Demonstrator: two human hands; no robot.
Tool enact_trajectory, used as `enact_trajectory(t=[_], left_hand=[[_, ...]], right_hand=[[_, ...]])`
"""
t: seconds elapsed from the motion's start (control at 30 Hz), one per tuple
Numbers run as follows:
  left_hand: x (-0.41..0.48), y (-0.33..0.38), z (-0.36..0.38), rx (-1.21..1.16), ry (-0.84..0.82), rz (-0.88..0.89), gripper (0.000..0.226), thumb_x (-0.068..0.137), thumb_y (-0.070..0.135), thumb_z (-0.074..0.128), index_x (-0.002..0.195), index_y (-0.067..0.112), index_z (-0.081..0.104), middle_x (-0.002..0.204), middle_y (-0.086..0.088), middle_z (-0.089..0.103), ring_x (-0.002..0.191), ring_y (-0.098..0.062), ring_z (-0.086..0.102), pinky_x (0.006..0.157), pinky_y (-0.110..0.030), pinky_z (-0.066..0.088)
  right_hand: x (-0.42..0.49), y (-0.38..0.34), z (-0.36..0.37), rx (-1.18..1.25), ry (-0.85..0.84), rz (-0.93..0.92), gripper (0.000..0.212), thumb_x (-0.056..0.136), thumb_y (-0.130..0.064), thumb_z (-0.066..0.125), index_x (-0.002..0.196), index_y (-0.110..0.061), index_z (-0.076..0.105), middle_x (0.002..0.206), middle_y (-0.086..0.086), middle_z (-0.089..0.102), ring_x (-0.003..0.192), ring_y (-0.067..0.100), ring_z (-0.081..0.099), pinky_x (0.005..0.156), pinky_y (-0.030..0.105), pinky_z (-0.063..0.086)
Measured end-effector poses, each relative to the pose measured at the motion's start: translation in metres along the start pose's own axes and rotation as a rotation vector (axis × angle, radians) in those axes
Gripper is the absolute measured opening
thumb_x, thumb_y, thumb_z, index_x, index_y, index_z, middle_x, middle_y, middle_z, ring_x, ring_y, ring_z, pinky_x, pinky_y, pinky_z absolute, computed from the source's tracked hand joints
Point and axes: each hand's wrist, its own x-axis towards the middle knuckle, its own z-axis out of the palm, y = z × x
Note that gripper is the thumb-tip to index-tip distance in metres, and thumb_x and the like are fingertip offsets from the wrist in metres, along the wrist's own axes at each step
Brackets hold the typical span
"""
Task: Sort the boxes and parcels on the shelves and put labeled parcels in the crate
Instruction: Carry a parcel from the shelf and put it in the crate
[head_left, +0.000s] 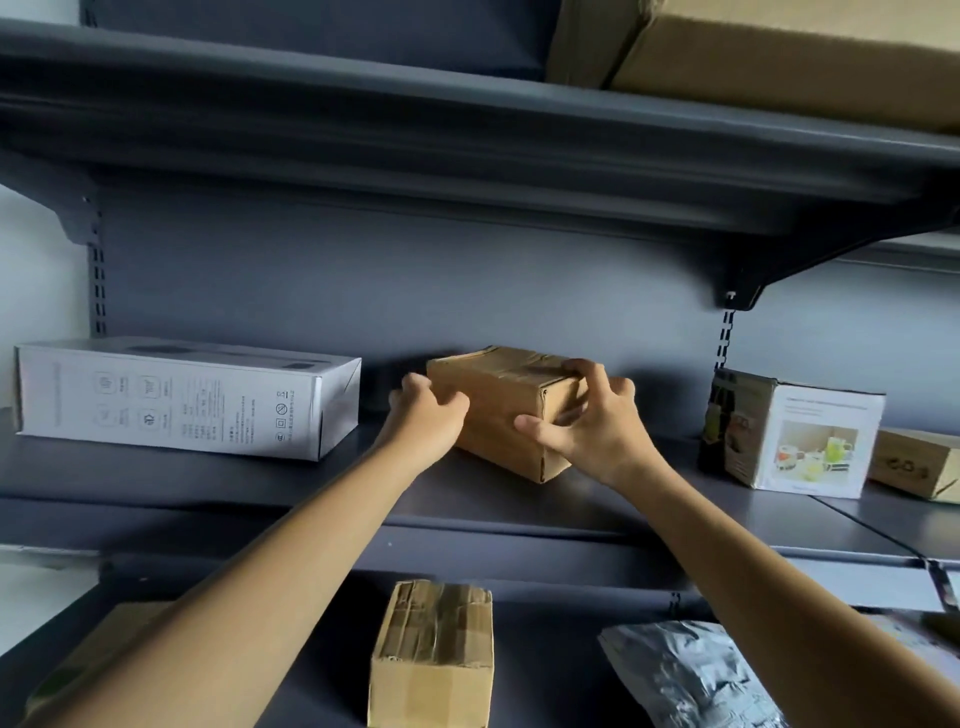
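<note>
Though the far fingertips of the left hand (427, 415) are lost behind it, both hands plainly grip the taped cardboard box (501, 402) on the middle shelf (208, 483). The left hand curls round its left side, and the right hand (597, 428) has its fingers over the top right corner with the thumb pressed on the near face. Whether the box sits flat or is tipped slightly cannot be told.

It lies between a long white box (171, 400) on the left, whose small print is too fine to read, and a white box with a glassware picture (802, 434) on the right. It stands apart from both.

A small brown carton (917, 465) is cut off by the right edge. On the upper shelf (363, 130) a large carton (779, 52) runs out of the top of the view. On the lowest level a flat brown box (111, 631) is mostly covered by the left forearm, and a crumpled grey mailer bag (685, 675) is cut by the bottom edge.

The shelving is dark grey metal with a grey back panel (415, 280) and slotted uprights, and it stands against a pale wall (36, 260).

Three shelf levels show. There are five brown cartons in all — the fifth is a taped cardboard box (434, 654) on the lowest level — plus two white printed boxes and one mailer bag.
</note>
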Motion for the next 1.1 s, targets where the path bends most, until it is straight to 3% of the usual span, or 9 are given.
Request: enact_trajectory(t=[0.17, 0.27, 0.4, 0.5, 0.57, 0.7, 0.8, 0.93, 1.1], left_hand=[[-0.022, 0.031, 0.005, -0.485, -0.266, -0.272, 0.084, 0.081, 0.074, 0.055, 0.146, 0.024, 0.033, 0.14, -0.009, 0.05, 0.114, -0.033, 0.06, 0.088, -0.045, 0.055], [-0.038, 0.046, 0.012, -0.655, -0.387, -0.259, 0.081, 0.076, 0.066, 0.068, 0.141, 0.03, 0.036, 0.133, -0.004, 0.053, 0.103, -0.036, 0.065, 0.079, -0.048, 0.059], [-0.046, 0.047, 0.016, -0.734, -0.259, -0.195, 0.061, 0.08, 0.046, 0.074, 0.133, 0.032, 0.046, 0.121, -0.002, 0.062, 0.1, -0.026, 0.065, 0.073, -0.037, 0.054], [-0.053, 0.048, 0.017, -0.714, -0.176, -0.074, 0.068, 0.08, 0.037, 0.076, 0.139, 0.039, 0.041, 0.125, 0.0, 0.063, 0.106, -0.019, 0.062, 0.073, -0.034, 0.049], [-0.063, 0.052, 0.019, -0.707, -0.191, 0.021, 0.072, 0.078, 0.031, 0.077, 0.14, 0.039, 0.04, 0.126, 0.001, 0.063, 0.105, -0.018, 0.063, 0.075, -0.034, 0.051], [-0.085, 0.058, 0.026, -0.651, -0.253, 0.181, 0.103, 0.054, 0.026, 0.083, 0.143, 0.042, 0.032, 0.132, 0.002, 0.058, 0.116, -0.014, 0.057, 0.088, -0.029, 0.048], [-0.099, 0.059, 0.03, -0.488, -0.309, 0.265, 0.118, 0.046, 0.023, 0.083, 0.142, 0.049, 0.021, 0.144, 0.007, 0.043, 0.128, -0.008, 0.047, 0.099, -0.028, 0.045], [-0.12, 0.067, 0.031, -0.379, -0.33, 0.354, 0.126, 0.048, 0.024, 0.083, 0.144, 0.055, 0.008, 0.152, 0.016, 0.033, 0.139, -0.002, 0.036, 0.108, -0.028, 0.04], [-0.152, 0.083, 0.028, -0.031, -0.159, 0.471, 0.125, 0.063, 0.02, 0.089, 0.144, 0.058, 0.002, 0.15, 0.022, 0.019, 0.135, 0.003, 0.033, 0.099, -0.012, 0.033]], right_hand=[[-0.023, -0.004, -0.007, -0.066, 0.165, -0.224, 0.102, 0.052, -0.079, 0.068, 0.136, -0.027, 0.042, 0.134, 0.007, 0.04, 0.127, 0.024, 0.033, 0.103, 0.033, 0.042], [-0.034, -0.003, -0.019, -0.075, 0.199, -0.33, 0.097, 0.057, -0.076, 0.069, 0.136, -0.027, 0.042, 0.14, 0.004, 0.039, 0.132, 0.021, 0.028, 0.102, 0.028, 0.036], [-0.048, 0.005, -0.04, 0.225, 0.125, -0.262, 0.065, 0.077, -0.061, 0.067, 0.129, -0.033, 0.042, 0.122, -0.008, 0.046, 0.122, 0.008, 0.041, 0.096, 0.017, 0.038], [-0.061, 0.008, -0.059, 0.485, 0.033, -0.078, 0.036, 0.096, -0.038, 0.059, 0.126, -0.033, 0.04, 0.104, -0.006, 0.057, 0.098, 0.008, 0.058, 0.086, 0.025, 0.046], [-0.068, 0.012, -0.07, 0.538, -0.027, 0.014, 0.033, 0.099, -0.035, 0.054, 0.13, -0.028, 0.043, 0.102, -0.008, 0.06, 0.091, -0.001, 0.06, 0.085, 0.028, 0.048], [-0.077, 0.021, -0.092, 0.597, -0.167, 0.08, 0.039, 0.097, -0.026, 0.061, 0.13, -0.031, 0.041, 0.11, -0.003, 0.062, 0.083, -0.005, 0.062, 0.063, 0.011, 0.045], [-0.081, 0.029, -0.104, 0.616, -0.235, 0.082, 0.052, 0.093, -0.009, 0.064, 0.135, -0.027, 0.038, 0.119, -0.002, 0.059, 0.101, 0.008, 0.06, 0.072, 0.014, 0.047], [-0.088, 0.036, -0.114, 0.595, -0.252, 0.018, 0.058, 0.088, 0.007, 0.063, 0.133, -0.017, 0.035, 0.117, -0.01, 0.052, 0.098, -0.006, 0.058, 0.078, 0.011, 0.049], [-0.094, 0.044, -0.12, 0.606, -0.191, -0.025, 0.069, 0.082, 0.012, 0.064, 0.136, -0.019, 0.033, 0.125, -0.003, 0.054, 0.116, 0.005, 0.055, 0.093, 0.014, 0.048]])
